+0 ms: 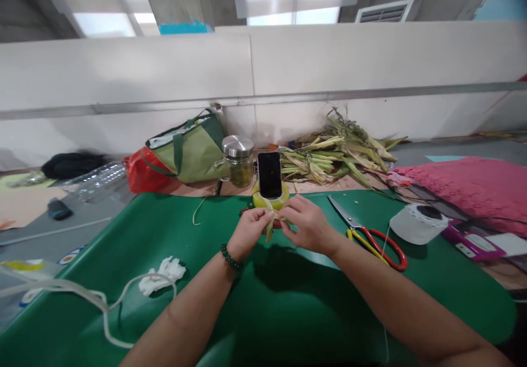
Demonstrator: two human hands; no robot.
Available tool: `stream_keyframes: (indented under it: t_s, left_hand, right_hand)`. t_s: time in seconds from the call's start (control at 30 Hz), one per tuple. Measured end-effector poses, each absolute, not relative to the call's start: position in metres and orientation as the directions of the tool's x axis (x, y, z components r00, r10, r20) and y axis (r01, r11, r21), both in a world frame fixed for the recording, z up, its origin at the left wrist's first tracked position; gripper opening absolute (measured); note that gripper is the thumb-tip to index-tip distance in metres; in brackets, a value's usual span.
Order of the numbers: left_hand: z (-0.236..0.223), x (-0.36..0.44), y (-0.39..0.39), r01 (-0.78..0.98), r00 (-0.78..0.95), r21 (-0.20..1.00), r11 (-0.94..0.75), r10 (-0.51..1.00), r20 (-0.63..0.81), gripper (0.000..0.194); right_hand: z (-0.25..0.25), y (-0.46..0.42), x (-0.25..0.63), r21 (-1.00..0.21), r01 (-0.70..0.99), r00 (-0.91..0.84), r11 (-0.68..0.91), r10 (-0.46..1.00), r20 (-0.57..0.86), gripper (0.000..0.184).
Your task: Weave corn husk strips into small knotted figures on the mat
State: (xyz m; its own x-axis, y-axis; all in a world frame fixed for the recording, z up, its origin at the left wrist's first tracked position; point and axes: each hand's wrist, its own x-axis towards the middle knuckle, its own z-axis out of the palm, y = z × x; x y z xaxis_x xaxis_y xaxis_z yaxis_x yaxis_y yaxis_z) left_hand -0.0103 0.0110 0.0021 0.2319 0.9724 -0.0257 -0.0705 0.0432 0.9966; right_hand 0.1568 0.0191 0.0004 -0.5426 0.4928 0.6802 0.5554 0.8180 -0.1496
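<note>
Over the green mat (321, 295), a folded strip of pale green husk (269, 231) is pinched between my two hands. My left hand (247, 231), with a dark green bead bracelet at its wrist, grips it from the left with thumb and forefinger. From the right, the bent fingers of my right hand (307, 223) close on the same piece; their tips partly cover it. A small reddish thing beneath the husk is mostly hidden. Just beyond my hands, a phone (269, 174) leans upright on a yellow tape roll (260, 199).
Red-and-yellow-handled scissors (360, 228) and a white thread spool (411, 227) lie to the right. Behind are a husk pile (337, 155), a lidded glass jar (240, 169) and a green bag (197, 155). Crumpled tissue (162, 276) and a white cord (105, 323) lie left; pink cloth (465, 185) far right.
</note>
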Motion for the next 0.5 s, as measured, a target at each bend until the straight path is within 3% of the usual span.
stream_keyframes:
  t_s: [0.1, 0.17, 0.23, 0.3, 0.37, 0.5]
  left_hand:
    - [0.0, -0.009, 0.011, -0.085, 0.18, 0.996, 0.015, 0.984, 0.001, 0.043]
    - [0.0, -0.008, 0.011, -0.096, 0.18, 0.995, 0.02, 0.984, -0.002, 0.043]
    - [0.001, -0.008, 0.01, -0.098, 0.195, 0.995, 0.026, 0.981, -0.006, 0.044]
    - [0.002, -0.009, 0.01, -0.078, 0.209, 0.997, 0.011, 0.978, 0.005, 0.045]
    - [0.003, -0.01, 0.01, -0.047, 0.218, 0.999, 0.006, 0.976, 0.004, 0.044]
    - [0.002, -0.012, 0.011, 0.007, 0.214, 1.0, 0.017, 0.977, -0.019, 0.037]
  right_hand:
    - [0.003, 0.014, 0.151, 0.16, 0.515, -0.704, 0.842, 0.309, 0.639, 0.011]
    - [0.002, 0.012, 0.148, 0.23, 0.484, -0.751, 0.844, 0.266, 0.604, 0.014]
    - [0.0, 0.013, 0.146, 0.224, 0.464, -0.751, 0.857, 0.246, 0.612, 0.017]
    - [-0.003, 0.015, 0.146, 0.145, 0.431, -0.713, 0.89, 0.238, 0.659, 0.019]
    - [-0.007, 0.017, 0.146, -0.015, 0.39, -0.632, 0.921, 0.28, 0.723, 0.018]
    - [-0.012, 0.02, 0.147, -0.46, 0.358, -0.386, 0.813, 0.577, 0.72, 0.013]
